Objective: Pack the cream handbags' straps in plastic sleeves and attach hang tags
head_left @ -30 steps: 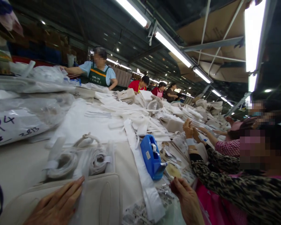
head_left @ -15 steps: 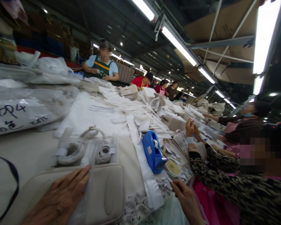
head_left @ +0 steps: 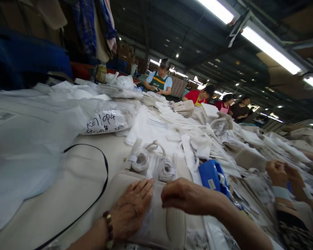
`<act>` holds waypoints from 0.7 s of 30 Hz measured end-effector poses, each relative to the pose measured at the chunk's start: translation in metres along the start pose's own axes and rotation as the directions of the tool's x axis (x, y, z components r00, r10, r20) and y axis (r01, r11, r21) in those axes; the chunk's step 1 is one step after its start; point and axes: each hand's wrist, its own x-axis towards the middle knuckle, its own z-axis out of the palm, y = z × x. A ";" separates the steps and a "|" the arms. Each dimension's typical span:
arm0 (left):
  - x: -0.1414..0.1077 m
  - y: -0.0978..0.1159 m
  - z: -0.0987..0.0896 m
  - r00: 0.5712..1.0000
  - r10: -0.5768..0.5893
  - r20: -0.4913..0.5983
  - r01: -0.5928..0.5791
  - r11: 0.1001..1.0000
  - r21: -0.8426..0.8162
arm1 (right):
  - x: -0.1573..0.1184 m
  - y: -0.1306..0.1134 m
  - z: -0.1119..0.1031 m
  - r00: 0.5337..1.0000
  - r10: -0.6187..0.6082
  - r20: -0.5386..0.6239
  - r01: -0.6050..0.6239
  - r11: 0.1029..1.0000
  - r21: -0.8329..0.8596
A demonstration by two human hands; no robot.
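Head view: at lower centre, a beige bag (head_left: 176, 224) lies on the worktop (head_left: 85, 166). The left hand (head_left: 132, 208) rests on it, grip spread flat; the right hand (head_left: 185, 197) is over its right part, grip curled, whether pinching anything I cannot tell.

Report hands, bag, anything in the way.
Left hand flat on beige bag. Right hand over bag, curled, contents hidden. Blue dispenser right of bag, seemingly not blocking.
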 end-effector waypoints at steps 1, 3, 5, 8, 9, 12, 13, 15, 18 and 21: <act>0.000 0.000 0.000 1.000 0.001 0.015 -0.001 1.000 -0.017 | 0.017 0.008 -0.005 0.999 0.027 -0.035 -0.031 0.992 -0.124; 0.001 0.000 -0.001 0.998 0.000 0.060 0.003 0.999 -0.048 | 0.044 0.022 -0.013 0.995 0.047 -0.084 -0.071 0.951 -0.302; 0.002 0.000 -0.003 0.995 0.003 0.096 0.004 0.998 -0.068 | 0.058 0.032 -0.019 0.997 0.024 -0.072 -0.043 0.958 -0.283; 0.003 -0.001 -0.003 0.997 0.016 0.071 -0.011 0.998 -0.070 | 0.057 0.038 -0.025 0.999 -0.016 -0.046 0.022 0.991 0.129; 0.003 -0.001 0.000 0.999 0.028 0.042 -0.026 0.998 -0.064 | 0.053 0.039 -0.026 0.998 -0.037 -0.059 0.055 0.937 0.344; 0.002 -0.004 0.012 0.991 0.081 -0.103 -0.082 0.997 -0.001 | 0.040 0.036 -0.019 0.959 -0.139 -0.246 0.282 0.501 0.818; 0.001 -0.005 0.017 0.981 0.103 -0.162 -0.098 0.994 0.038 | 0.036 0.033 -0.015 0.928 -0.173 -0.330 0.371 0.341 0.864; 0.002 -0.007 0.026 0.954 0.118 -0.275 -0.087 0.989 0.122 | 0.033 0.024 -0.004 0.856 -0.237 -0.459 0.492 0.107 0.864; 0.004 -0.009 0.031 0.895 0.129 -0.427 -0.045 0.978 0.203 | 0.033 0.005 0.009 0.736 -0.323 -0.595 0.588 -0.128 0.798; 0.006 -0.012 0.033 0.834 0.155 -0.530 -0.029 0.971 0.239 | 0.025 -0.011 0.010 0.789 -0.418 -0.451 0.489 -0.019 0.872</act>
